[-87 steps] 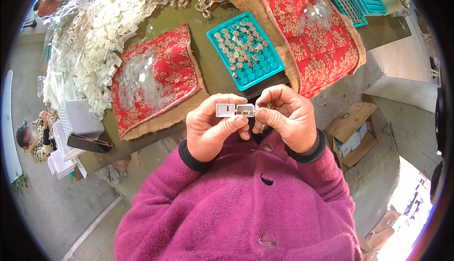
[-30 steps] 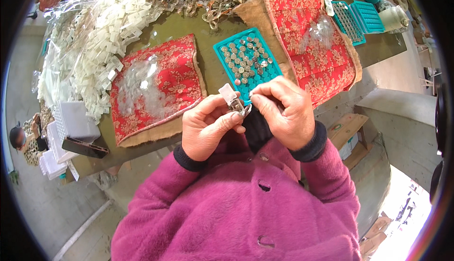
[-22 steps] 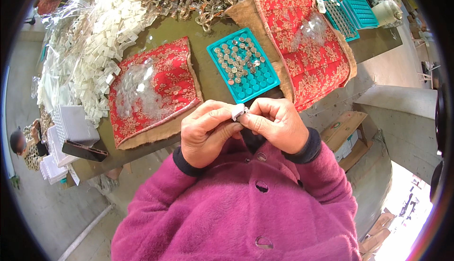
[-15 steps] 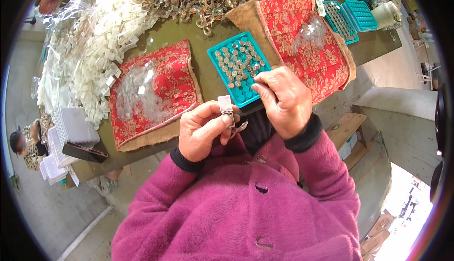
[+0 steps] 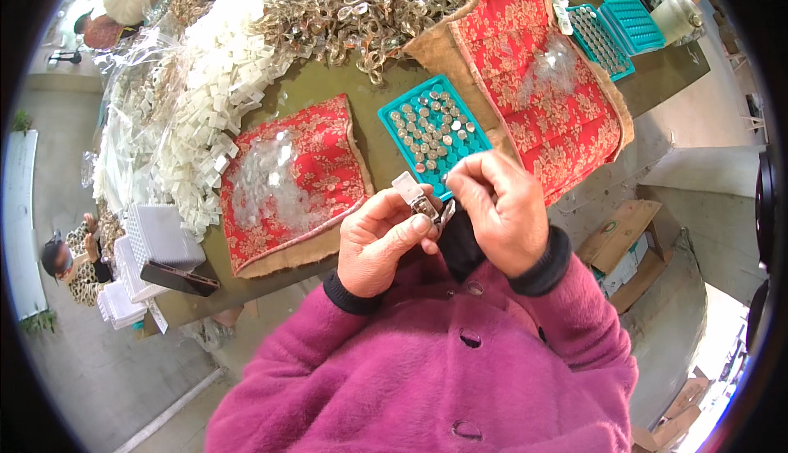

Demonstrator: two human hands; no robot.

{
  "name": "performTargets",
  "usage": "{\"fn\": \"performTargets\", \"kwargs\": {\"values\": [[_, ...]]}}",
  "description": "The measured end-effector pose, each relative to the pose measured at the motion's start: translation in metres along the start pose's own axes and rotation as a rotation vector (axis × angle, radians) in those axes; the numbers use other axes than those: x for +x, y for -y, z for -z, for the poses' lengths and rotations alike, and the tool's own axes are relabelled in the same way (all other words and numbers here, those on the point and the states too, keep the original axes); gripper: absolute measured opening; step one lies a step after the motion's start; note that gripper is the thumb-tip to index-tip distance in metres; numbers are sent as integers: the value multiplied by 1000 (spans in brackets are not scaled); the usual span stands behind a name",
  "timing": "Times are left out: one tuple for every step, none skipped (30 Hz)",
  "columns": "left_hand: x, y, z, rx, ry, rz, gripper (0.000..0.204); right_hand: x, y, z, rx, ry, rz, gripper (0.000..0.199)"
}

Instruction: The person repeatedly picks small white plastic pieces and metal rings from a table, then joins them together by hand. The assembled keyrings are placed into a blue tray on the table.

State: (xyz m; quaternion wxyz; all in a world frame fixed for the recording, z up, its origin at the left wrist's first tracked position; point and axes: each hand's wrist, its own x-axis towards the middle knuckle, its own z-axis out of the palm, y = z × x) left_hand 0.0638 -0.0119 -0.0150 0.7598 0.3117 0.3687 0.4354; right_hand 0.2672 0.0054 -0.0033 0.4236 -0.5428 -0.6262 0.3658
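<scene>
My left hand grips a small metal clip with a white plastic end, held upright near my chest. My right hand is beside it, its fingertips pinched close to the top of the clip; whether something tiny sits between them I cannot tell. Just beyond my hands lies a teal tray whose pockets hold several small round silvery pieces. Both sleeves are magenta fleece with dark cuffs.
A red embroidered cloth with clear plastic bits lies left of the tray, a larger red cloth on the right. White plastic parts and brownish metal chains are heaped at the back. More teal trays are far right; a phone lies left; cardboard boxes stand on the floor.
My hands turned the clip from lying flat to upright. The right hand lifted off toward the teal tray, then came back to the clip's top.
</scene>
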Motion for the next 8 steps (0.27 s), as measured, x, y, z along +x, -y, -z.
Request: {"fn": "performTargets", "kwargs": {"values": [[0, 3, -2, 40, 1, -24, 37, -11, 5, -1, 176, 37, -127, 7], [0, 7, -3, 63, 1, -45, 38, -19, 8, -2, 347, 71, -234, 10], [-2, 11, -5, 81, -17, -67, 42, -25, 9, -2, 414, 113, -282, 13], [-4, 13, -5, 109, -13, -88, 43, -29, 10, -3, 472, 130, -299, 13], [-6, 15, -6, 121, -9, -103, 43, -32, 10, -3, 526, 146, -327, 13], [-7, 16, -6, 110, 4, -114, 44, -34, 11, -3, 586, 159, -347, 14], [-8, 17, -6, 165, -1, -150, 44, -35, 10, -1, 585, 180, -376, 15], [-9, 19, -5, 195, 0, -177, 45, -38, 11, -1, 590, 179, -376, 15]]}}
